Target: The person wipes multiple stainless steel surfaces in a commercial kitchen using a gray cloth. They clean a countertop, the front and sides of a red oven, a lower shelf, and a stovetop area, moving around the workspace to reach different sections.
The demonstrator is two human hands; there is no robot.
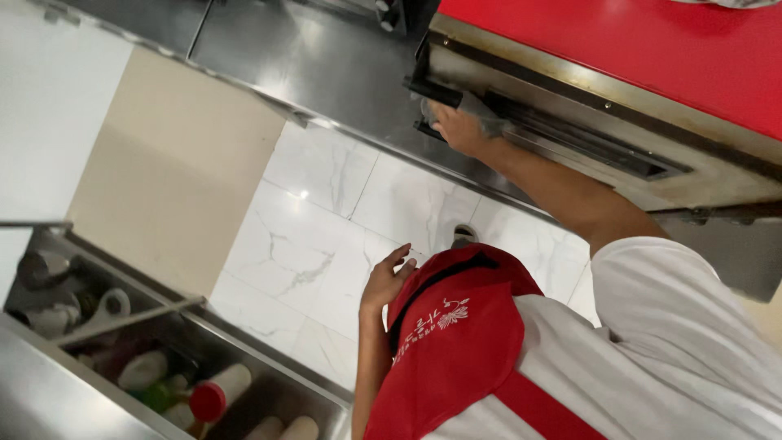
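Right hand (453, 128) grips a crumpled clear wrapper (481, 110); left hand (388, 279) hangs loosely open.

The oven (619, 122) has a bright red top over a dull silver steel front, with a black handle (436, 92) along its door. The floor tiles (326, 236) are white marble with thin grey veins, and beside them lies a plain beige strip (163, 179). The steel surface (309, 57) above is grey with pale glare. The person wears a white shirt (676, 342) and a red apron (456, 342) carrying a small white print and a black neck strap. In the steel bin (269, 391) lie white bottles, 1 bottle with a red cap (208, 401) and 1 green item (155, 397).
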